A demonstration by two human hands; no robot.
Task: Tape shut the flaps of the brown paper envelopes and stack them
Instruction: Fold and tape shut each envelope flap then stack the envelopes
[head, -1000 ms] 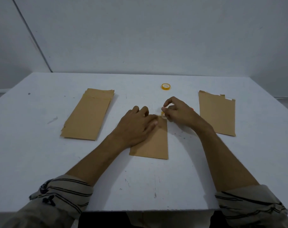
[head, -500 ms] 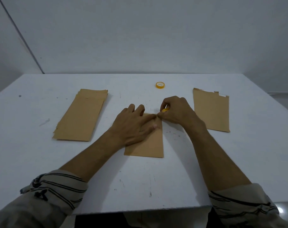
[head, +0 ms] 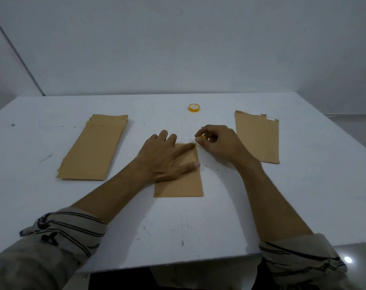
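Pinching one tape bit, right hand; one envelope

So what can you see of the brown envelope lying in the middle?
The middle envelope is brown paper, a tall rectangle lying flat on the white table. The left hand presses flat on its far half, covering most of that end. The right hand pinches a small yellow piece beyond its far right corner.

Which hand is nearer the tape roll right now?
Right. The right hand is just this side of the tape roll, slightly to its right, pinching a yellow bit. The left hand lies nearer the person, flat on the middle envelope.
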